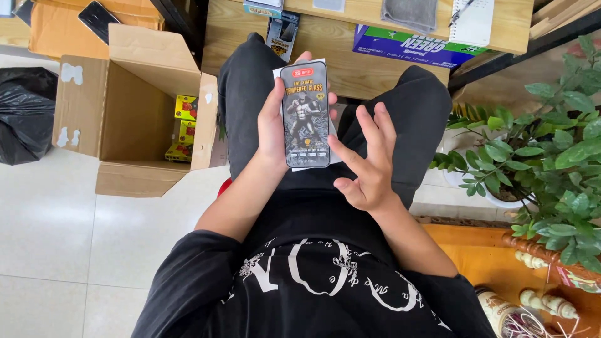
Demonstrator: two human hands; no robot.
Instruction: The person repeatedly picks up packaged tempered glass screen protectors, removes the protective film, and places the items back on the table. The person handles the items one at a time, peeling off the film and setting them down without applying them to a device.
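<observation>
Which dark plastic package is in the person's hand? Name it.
The screen-protector package upright in the left hand, backed by a white sleeve. The similar package lies on the wooden shelf, untouched.

Open cardboard box [134,106], on the pale tiled floor [56,219] at left, flaps raised; small yellow-and-red cartons [185,128] stacked inside against its right wall. Black plastic bag [25,112], far left, beside the box. Wooden table [369,59], far centre, bearing a folded grey cloth [410,14], a white notepad [474,22] and a flat blue-and-green package [416,45]. Potted leafy plant [551,144], right. Jar [510,316], near right, possibly glass; contents unclear.
</observation>
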